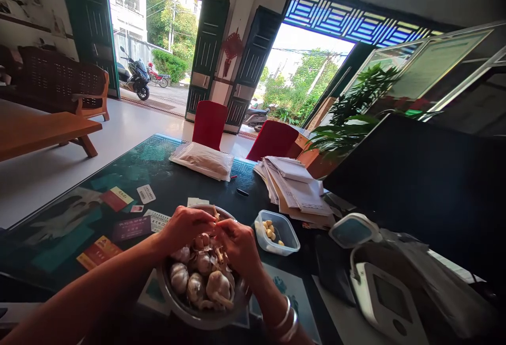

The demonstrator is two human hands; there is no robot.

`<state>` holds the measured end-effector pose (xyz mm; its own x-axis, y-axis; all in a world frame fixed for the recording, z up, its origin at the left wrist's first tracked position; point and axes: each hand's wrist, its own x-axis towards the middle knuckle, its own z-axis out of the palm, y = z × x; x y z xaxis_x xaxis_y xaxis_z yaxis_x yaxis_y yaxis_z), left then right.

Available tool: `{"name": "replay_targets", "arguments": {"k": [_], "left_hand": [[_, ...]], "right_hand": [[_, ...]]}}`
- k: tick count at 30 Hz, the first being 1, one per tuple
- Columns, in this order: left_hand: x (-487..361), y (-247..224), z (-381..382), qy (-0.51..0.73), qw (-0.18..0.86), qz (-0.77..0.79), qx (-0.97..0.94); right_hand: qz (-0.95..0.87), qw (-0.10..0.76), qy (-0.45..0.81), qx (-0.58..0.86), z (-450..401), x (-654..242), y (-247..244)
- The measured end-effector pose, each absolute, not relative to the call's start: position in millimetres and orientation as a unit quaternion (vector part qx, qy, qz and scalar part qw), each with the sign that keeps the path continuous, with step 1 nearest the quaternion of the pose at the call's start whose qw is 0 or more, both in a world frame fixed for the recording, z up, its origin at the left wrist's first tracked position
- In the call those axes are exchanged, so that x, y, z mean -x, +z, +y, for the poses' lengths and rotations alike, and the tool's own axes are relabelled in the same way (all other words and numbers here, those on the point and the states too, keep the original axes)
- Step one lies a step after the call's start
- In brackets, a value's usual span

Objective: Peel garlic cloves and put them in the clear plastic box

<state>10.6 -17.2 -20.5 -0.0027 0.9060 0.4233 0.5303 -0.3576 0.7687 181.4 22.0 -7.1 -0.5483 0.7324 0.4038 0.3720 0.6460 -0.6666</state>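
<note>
A metal bowl [177, 311] holds several whole garlic bulbs [196, 287] and loose papery skins. Over its far rim my left hand [192, 225] and my right hand [239, 242] meet, fingertips pinched together. Between them is a garlic clove [215, 218], mostly covered by the fingers, so its exact state cannot be made out. Just right of my right hand stands a clear plastic container [290, 242] with several peeled garlic cloves [270, 230] in it. A silver bangle circles my right wrist.
Papers [296, 187] are stacked behind the container, beside a plastic-wrapped packet [203, 160]. Cards [116, 198] lie at left on the glass-topped table [146, 158]. On the right are a blood pressure monitor [389, 297], a dark screen [415, 192] and a plant [348, 118]. Red chairs [209, 124] stand beyond.
</note>
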Motion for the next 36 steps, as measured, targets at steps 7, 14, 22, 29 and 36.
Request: {"name": "replay_targets", "arguments": {"k": [7,14,22,29,36], "left_hand": [[-13,-20,-19,0.462,0.157,0.517,-0.703],[-15,-24,-19,0.447,0.072,0.525,-0.721],[-6,-17,-15,0.482,0.145,0.582,-0.639],[-2,-13,-14,0.49,0.174,0.579,-0.629],[0,-15,-13,0.5,0.182,0.579,-0.618]], "right_hand": [[-0.851,0.347,0.204,0.337,21,-182,-11],[-0.844,0.374,0.204,0.326,19,-180,-10],[-0.812,0.386,0.263,0.35,25,-186,-5],[-0.908,0.17,0.119,0.365,27,-186,-6],[-0.911,0.105,0.045,0.397,33,-192,-4]]}}
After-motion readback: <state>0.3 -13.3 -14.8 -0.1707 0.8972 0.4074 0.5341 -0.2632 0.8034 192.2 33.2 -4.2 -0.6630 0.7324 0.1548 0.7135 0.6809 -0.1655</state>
